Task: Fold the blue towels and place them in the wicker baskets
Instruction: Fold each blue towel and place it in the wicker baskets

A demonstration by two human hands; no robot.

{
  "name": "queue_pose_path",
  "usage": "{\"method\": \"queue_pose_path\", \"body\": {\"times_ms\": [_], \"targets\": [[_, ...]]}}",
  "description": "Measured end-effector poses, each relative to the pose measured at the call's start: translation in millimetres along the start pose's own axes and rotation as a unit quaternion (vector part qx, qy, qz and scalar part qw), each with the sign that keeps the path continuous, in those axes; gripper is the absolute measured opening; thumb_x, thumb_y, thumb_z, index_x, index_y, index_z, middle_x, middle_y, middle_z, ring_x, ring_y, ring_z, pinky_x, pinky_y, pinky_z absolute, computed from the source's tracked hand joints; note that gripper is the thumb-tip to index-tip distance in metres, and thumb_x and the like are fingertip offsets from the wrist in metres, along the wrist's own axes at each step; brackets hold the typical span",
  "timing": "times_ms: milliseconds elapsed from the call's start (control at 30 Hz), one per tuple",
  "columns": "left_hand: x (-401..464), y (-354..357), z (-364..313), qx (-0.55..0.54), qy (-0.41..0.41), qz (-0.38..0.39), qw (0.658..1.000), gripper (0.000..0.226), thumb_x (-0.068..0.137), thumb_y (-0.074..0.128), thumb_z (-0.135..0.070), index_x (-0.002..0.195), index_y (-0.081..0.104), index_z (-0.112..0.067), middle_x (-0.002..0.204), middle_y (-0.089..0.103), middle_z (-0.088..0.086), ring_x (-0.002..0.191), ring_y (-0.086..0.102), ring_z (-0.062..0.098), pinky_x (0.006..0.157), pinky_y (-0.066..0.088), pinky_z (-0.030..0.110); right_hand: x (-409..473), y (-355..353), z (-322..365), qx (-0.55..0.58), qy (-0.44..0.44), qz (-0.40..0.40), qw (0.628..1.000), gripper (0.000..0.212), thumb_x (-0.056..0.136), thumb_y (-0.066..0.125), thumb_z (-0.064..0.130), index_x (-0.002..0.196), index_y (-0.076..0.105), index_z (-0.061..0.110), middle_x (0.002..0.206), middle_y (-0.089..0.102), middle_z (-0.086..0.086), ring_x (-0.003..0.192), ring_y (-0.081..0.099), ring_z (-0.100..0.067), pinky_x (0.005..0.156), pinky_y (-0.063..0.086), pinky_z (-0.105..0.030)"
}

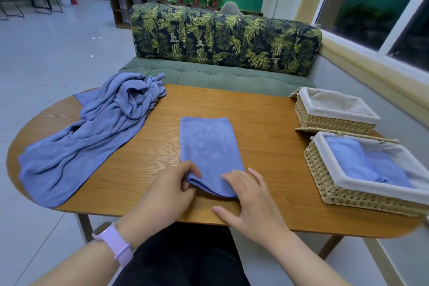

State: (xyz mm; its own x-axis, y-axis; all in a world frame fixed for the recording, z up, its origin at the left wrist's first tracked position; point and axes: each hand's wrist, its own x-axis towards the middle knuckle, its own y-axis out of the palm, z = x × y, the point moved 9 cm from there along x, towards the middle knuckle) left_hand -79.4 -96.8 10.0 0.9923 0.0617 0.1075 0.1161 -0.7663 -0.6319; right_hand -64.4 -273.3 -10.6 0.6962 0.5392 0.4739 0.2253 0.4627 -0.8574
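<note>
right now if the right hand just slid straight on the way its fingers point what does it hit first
The right hand lies flat, fingertips on the folded blue towel and pointing up-left across it. Going on, it would only ride further over that towel; beyond lies bare table.

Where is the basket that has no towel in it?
The empty basket sits at the far right of the table, just behind the basket with folded blue towels and in front of the green sofa.
</note>
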Motion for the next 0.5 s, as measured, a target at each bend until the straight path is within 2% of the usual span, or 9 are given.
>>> {"method": "queue_pose_path", "body": {"times_ms": [100, 200, 300, 400, 500], "targets": [[3, -6, -6, 0.0, 0.016, -0.007, 1.0, 0.028, 0.077, 0.063, 0.004, 0.081, 0.068, -0.024, 0.05, 0.046, -0.012, 0.053, 0.047, 0.007, 0.054, 0.037, 0.015, 3, 5, 4, 0.004, 0.008, 0.008, 1.0, 0.046, 0.083, 0.064, 0.046, 0.122, 0.058, 0.022, 0.12, 0.06, 0.012, 0.122, 0.054, -0.009, 0.117, 0.028, -0.04], [5, -18, -6, -0.006, 0.027, -0.025, 0.999, 0.022, 0.082, 0.07, -0.003, 0.078, 0.071, -0.025, 0.045, 0.036, -0.012, 0.05, 0.039, 0.007, 0.052, 0.03, 0.018, 3, 5, -2, 0.018, 0.033, 0.006, 0.999, 0.032, 0.084, 0.058, 0.025, 0.115, 0.06, 0.024, 0.115, 0.06, 0.014, 0.115, 0.056, -0.007, 0.117, 0.026, -0.034], [2, -32, -8, -0.012, 0.049, -0.04, 0.998, 0.014, 0.085, 0.076, -0.017, 0.077, 0.073, -0.028, 0.047, 0.038, -0.013, 0.052, 0.037, 0.007, 0.053, 0.027, 0.019, 1, -1, -13, 0.052, 0.078, -0.018, 0.995, 0.025, 0.084, 0.058, 0.017, 0.105, 0.061, 0.029, 0.105, 0.061, 0.021, 0.104, 0.057, 0.0, 0.114, 0.029, -0.03], [1, -42, -5, -0.026, 0.05, -0.029, 0.998, 0.011, 0.085, 0.078, -0.024, 0.076, 0.075, -0.029, 0.05, 0.037, -0.013, 0.052, 0.034, 0.007, 0.052, 0.025, 0.02, 1, -15, -23, 0.171, 0.142, -0.069, 0.973, 0.024, 0.086, 0.067, 0.012, 0.095, 0.064, 0.035, 0.099, 0.066, 0.02, 0.096, 0.058, 0.004, 0.094, 0.039, -0.014], [6, -47, 6, -0.089, 0.018, 0.029, 0.995, 0.016, 0.086, 0.076, -0.035, 0.071, 0.074, -0.031, 0.057, 0.024, -0.005, 0.056, 0.025, 0.011, 0.057, 0.021, 0.03, 6, -15, -29, 0.322, 0.208, -0.054, 0.922, 0.021, 0.089, 0.07, 0.007, 0.087, 0.072, 0.027, 0.085, 0.072, 0.012, 0.083, 0.063, 0.0, 0.074, 0.044, -0.016]]}}
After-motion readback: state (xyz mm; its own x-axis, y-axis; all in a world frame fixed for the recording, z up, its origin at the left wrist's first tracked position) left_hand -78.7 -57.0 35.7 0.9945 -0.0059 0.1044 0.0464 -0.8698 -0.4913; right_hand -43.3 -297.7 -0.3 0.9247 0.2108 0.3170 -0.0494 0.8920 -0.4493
